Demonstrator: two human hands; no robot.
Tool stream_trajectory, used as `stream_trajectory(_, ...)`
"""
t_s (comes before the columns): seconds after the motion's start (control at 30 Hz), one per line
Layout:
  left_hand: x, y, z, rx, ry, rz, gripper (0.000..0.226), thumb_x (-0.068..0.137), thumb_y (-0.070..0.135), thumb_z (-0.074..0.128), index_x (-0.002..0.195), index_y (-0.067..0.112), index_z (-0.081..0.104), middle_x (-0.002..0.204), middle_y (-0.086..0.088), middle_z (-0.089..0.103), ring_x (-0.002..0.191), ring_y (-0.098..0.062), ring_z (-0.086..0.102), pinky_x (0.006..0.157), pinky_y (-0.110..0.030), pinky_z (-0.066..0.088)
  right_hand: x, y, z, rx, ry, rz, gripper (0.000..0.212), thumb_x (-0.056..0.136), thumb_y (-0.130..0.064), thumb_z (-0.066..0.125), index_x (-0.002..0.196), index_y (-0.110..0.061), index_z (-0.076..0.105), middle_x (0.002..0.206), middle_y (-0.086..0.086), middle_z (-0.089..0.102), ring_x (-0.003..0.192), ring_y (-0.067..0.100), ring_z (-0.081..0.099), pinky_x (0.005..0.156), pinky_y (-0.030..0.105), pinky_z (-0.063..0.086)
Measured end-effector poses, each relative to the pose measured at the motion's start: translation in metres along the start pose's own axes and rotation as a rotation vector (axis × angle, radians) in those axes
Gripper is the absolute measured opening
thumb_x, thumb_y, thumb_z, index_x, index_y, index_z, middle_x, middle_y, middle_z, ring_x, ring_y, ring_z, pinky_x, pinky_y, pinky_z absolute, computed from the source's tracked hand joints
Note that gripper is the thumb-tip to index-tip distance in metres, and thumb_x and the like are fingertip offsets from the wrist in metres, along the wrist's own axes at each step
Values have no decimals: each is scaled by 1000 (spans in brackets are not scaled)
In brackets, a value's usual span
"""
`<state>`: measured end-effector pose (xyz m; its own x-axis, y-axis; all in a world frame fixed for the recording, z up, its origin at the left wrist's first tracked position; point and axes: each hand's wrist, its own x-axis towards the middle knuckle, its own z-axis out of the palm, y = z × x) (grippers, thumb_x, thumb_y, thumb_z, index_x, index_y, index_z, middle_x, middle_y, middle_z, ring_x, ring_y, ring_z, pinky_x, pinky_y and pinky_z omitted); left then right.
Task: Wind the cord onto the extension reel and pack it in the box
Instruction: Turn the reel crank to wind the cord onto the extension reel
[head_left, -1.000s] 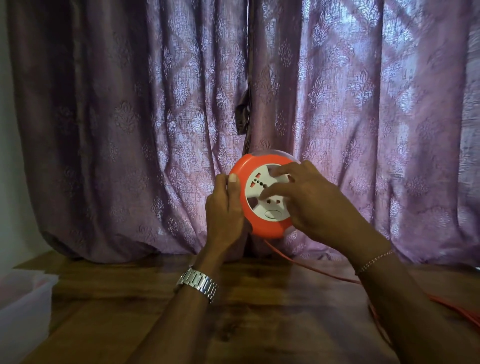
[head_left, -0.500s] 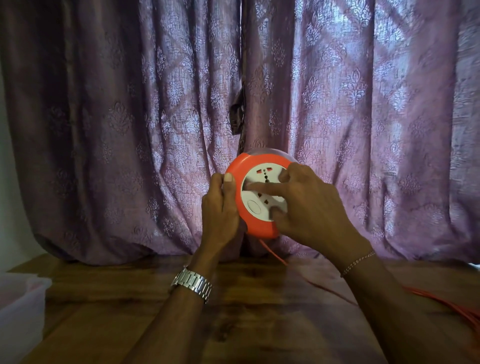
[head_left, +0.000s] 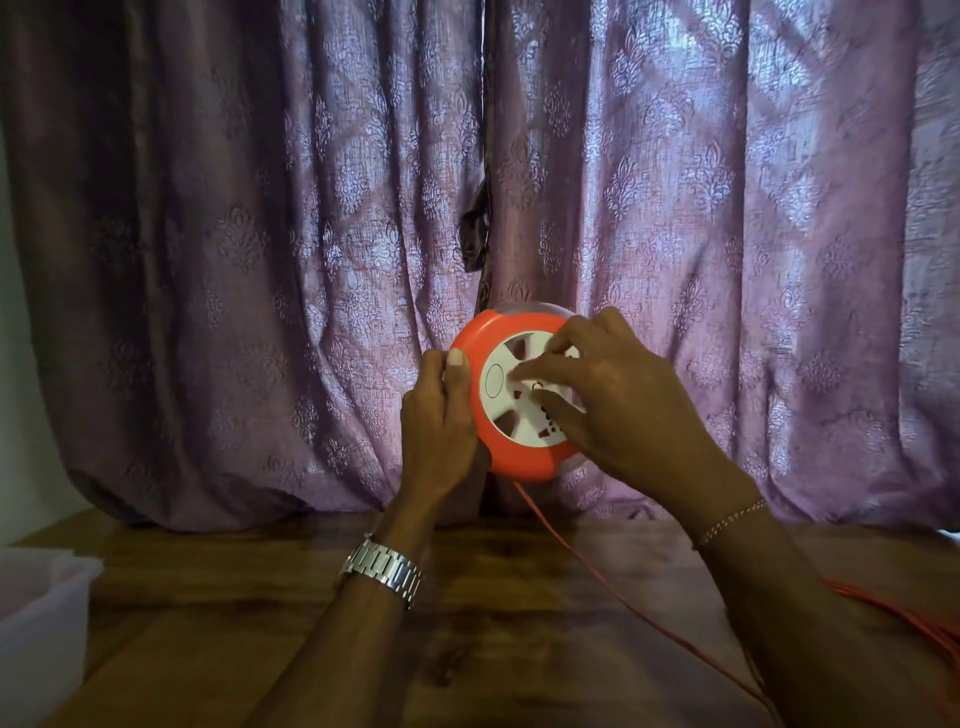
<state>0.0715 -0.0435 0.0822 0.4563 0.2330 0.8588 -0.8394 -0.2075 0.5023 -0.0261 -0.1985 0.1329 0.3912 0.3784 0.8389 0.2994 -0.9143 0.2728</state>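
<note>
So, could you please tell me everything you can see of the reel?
The reel is a round, glossy orange plastic drum with a white spoked face bearing socket holes and an oval outline. It is held upright above the wooden table, face toward the camera, before the purple curtain. The left hand clasps its left rim; the right hand has fingers on the face. An orange cord trails from its underside.

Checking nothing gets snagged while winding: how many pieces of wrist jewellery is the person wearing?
2. A metal watch sits on the left wrist, below the hand steadying the reel, and a thin bracelet circles the right wrist. Sleeves hide nothing here.
</note>
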Motion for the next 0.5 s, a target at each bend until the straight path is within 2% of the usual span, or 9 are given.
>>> stream_trajectory(0.07,1,0,0,-18,-5,-12,34,99,59,32,77,37,44,64,19,58,55,-4,49,56,-42,45,1,1,-2,58,-119,-75,36,77,-7,59,97,-34,74,125,-5,58,113,24,47,68,29,43)
stream_trajectory(0.17,1,-1,0,-27,-18,-22,34,99,61,32,78,38,45,64,18,58,56,-4,48,58,-49,48,1,-2,-5,26,-284,-90,46,70,-4,68,100,-38,73,145,-4,44,125,25,39,86,36,43)
stream_trajectory(0.23,1,-1,0,-28,-23,-19,33,99,60,32,78,38,45,64,18,56,56,-5,46,59,-51,48,1,-3,-5,-20,-309,-103,52,66,-7,76,104,-42,71,145,-3,43,122,26,39,86,38,44)
stream_trajectory(0.37,1,0,1,-18,-39,-15,32,99,60,32,77,40,45,66,18,58,57,-5,48,57,-47,48,0,-1,-5,-77,-244,-106,51,58,-17,84,96,-48,72,135,-3,52,113,28,47,80,37,44)
stream_trajectory(0.43,0,1,1,-12,-39,-9,33,99,60,32,78,39,45,67,19,59,58,-4,50,57,-44,47,0,0,-2,-99,-208,-96,50,63,-22,80,100,-53,69,133,-3,51,116,27,45,78,37,44)
stream_trajectory(0.5,1,1,0,-24,-33,-13,36,100,59,32,78,34,45,67,18,58,58,-4,49,59,-47,49,-2,1,2,-105,-173,-65,49,73,-27,65,112,-58,61,131,-1,48,117,25,44,76,36,45)
